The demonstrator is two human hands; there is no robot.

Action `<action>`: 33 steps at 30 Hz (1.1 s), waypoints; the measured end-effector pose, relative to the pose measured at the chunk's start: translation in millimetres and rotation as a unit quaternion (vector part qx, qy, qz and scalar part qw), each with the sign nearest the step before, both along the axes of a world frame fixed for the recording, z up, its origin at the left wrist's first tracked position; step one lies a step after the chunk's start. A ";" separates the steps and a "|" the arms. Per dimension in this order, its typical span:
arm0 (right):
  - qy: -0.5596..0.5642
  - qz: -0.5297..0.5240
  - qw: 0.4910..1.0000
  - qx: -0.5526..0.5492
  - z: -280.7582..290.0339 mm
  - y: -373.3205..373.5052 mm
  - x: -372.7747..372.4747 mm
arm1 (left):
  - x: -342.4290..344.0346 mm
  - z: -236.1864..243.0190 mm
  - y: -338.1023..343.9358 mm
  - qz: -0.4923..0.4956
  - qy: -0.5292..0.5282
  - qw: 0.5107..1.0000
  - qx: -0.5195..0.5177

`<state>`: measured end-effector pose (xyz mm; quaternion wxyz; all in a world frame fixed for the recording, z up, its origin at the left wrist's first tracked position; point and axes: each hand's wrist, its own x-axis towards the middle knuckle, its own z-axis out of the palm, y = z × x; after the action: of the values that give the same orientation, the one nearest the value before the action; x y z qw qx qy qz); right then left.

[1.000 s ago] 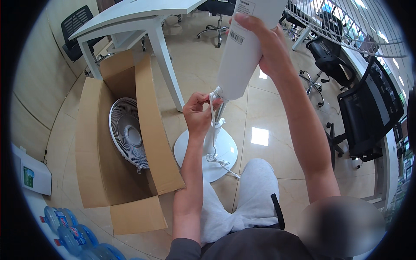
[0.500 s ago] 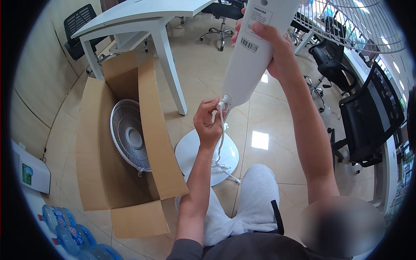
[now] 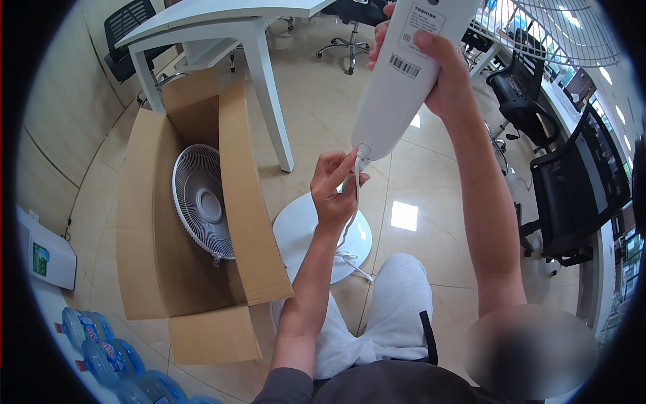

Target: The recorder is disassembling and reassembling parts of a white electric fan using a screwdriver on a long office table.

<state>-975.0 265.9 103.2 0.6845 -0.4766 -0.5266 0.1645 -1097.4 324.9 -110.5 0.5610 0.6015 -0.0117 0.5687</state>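
My right hand (image 3: 441, 71) is wrapped round the white body of an electric fan (image 3: 387, 101), which tilts up and away from me. A label is stuck on the side facing me. At the body's lower end, my left hand (image 3: 336, 185) pinches around the joint where the white cord (image 3: 358, 195) hangs down; exactly what the fingertips grip is partly hidden. Part of a wire fan guard (image 3: 552, 34) shows at the upper right. Below, the round white base (image 3: 296, 225) rests on the floor, with bundled cord lying over it.
An open cardboard box (image 3: 259, 222) stands at the left with a round fan grille (image 3: 195, 202) inside. Behind it is a white table (image 3: 202, 20). Black office chairs (image 3: 579, 195) line the right. Blue water bottles (image 3: 114, 360) lie at the lower left.
Both hands and the fan body have shifted slightly right. My left fingers have changed position around the joint at the body's lower end.
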 end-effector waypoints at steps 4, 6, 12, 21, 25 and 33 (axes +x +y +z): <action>0.002 -0.003 1.000 -0.003 -0.6 -0.4 1.2 | 2.7 0.8 -5.2 0.008 0.006 1.000 -0.019; -0.006 -0.003 1.000 -0.004 -1.2 1.0 0.1 | 2.0 0.4 -6.9 0.018 0.003 0.999 -0.027; -0.024 -0.005 1.000 0.005 0.8 -1.4 -3.3 | 0.1 0.0 -13.0 0.000 -0.039 0.991 -0.126; -0.009 -0.006 1.000 0.002 -0.3 -2.7 -1.2 | 0.0 -3.2 0.1 0.100 -0.056 0.993 0.023; -0.006 -0.007 1.000 0.003 -1.6 -4.7 0.8 | -0.4 -5.8 8.3 0.116 -0.043 0.990 0.064; -0.010 -0.011 1.000 -0.004 -2.6 -7.9 0.4 | -2.2 2.4 -0.7 0.089 -0.026 0.995 0.039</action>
<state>-974.5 258.0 100.6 0.6791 -0.4862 -0.5278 0.1544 -1099.6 324.2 -108.0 0.4836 0.6069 0.0051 0.6307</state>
